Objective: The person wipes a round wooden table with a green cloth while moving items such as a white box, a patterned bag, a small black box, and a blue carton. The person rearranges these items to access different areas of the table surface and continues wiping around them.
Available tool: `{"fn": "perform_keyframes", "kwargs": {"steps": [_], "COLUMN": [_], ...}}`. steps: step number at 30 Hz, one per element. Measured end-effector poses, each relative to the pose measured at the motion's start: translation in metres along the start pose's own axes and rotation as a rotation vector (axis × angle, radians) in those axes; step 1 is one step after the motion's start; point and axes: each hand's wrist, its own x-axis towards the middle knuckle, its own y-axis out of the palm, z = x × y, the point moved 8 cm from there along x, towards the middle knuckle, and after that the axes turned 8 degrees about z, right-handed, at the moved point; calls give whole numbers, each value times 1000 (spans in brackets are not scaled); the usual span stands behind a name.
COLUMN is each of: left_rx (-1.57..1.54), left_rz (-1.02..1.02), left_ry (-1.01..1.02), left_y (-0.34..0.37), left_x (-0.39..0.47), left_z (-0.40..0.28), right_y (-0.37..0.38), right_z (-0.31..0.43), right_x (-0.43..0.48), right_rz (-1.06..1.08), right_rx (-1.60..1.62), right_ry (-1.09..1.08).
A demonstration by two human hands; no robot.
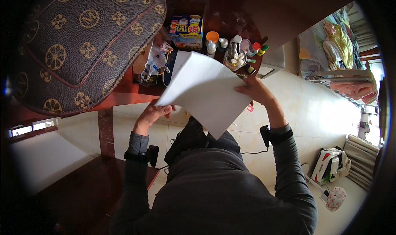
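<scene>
White paper [213,89], a large sheet or thin stack, is held out in front of my body, partly over the front edge of a dark red table. At its lower left corner, my left hand [159,112] grips the edge between thumb and fingers. My right hand [255,89] pinches the right corner, with the thumb on top of the sheet and the other fingers mostly hidden. The paper slants and curves slightly, and a shadow crosses its upper part. Behind it, another white sheet [180,61] lies on the table, partly covered.
A brown patterned handbag [89,49] fills the upper left. On the table stand a blue and yellow box [186,32], a bottle with an orange cap [212,37], a jar of pale lumps [235,60] and several small bottles. A clear plastic pouch [155,61] lies beside the box.
</scene>
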Motion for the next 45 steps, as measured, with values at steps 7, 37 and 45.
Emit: {"fn": "perform_keyframes", "kwargs": {"steps": [7, 37, 45], "left_rx": [-630, 1463, 1347], "left_rz": [-418, -865, -711], "left_ry": [212, 301, -63], "left_y": [-13, -67, -88], "left_x": [-4, 20, 83], "left_z": [3, -46, -21], "right_y": [47, 87, 95], "right_z": [10, 128, 109], "right_x": [24, 204, 180], "right_rz": [-77, -773, -475], "right_rx": [307, 16, -173], "right_ry": [-112, -394, -185]}}
